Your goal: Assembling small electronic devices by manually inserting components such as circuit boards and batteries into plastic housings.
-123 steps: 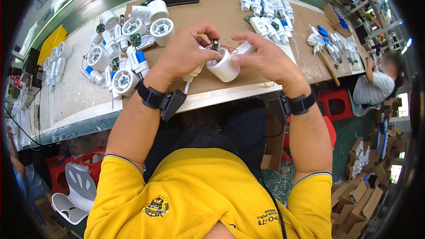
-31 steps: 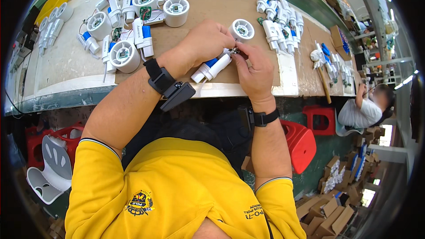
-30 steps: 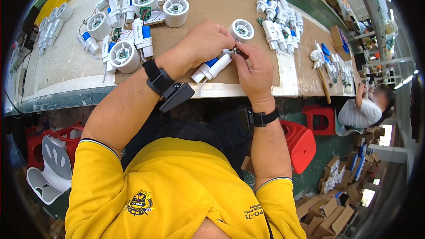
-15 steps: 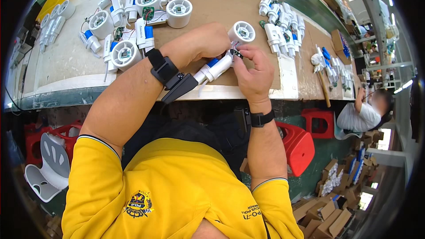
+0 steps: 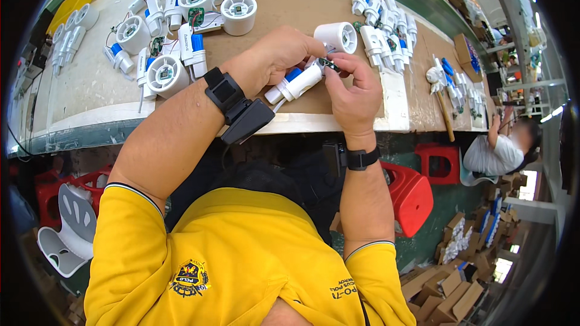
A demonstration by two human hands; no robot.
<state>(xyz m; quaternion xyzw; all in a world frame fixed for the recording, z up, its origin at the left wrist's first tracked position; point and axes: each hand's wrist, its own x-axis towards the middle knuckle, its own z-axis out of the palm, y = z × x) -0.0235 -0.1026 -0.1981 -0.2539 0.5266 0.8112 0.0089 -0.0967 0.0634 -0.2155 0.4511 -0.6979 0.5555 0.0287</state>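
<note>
A small dark green circuit board [image 5: 330, 64] is pinched between the thumb and fingers of my right hand [image 5: 355, 90]. Right below it lies a white plastic tube assembly [image 5: 300, 84] with a blue part, slanting across the brown board. My left hand [image 5: 283, 55] reaches over that assembly, its fingers closed near the circuit board; what they hold is hidden. Just beyond both hands a white round housing [image 5: 338, 37] rests on its side, its spoked end facing right. Thin wires run between the housing and my fingertips.
Several white housings [image 5: 239, 14] and tube assemblies [image 5: 192, 51] crowd the table's left. More tube assemblies [image 5: 386, 42] are piled at the right, with a wooden-handled tool [image 5: 443, 108] further along. A red stool [image 5: 412, 199] stands below the table. A co-worker [image 5: 498, 151] sits far right.
The round housing has tipped from facing up onto its side. My right hand has shifted slightly right, and the circuit board shows more clearly in its fingers. My left hand stays close by.
</note>
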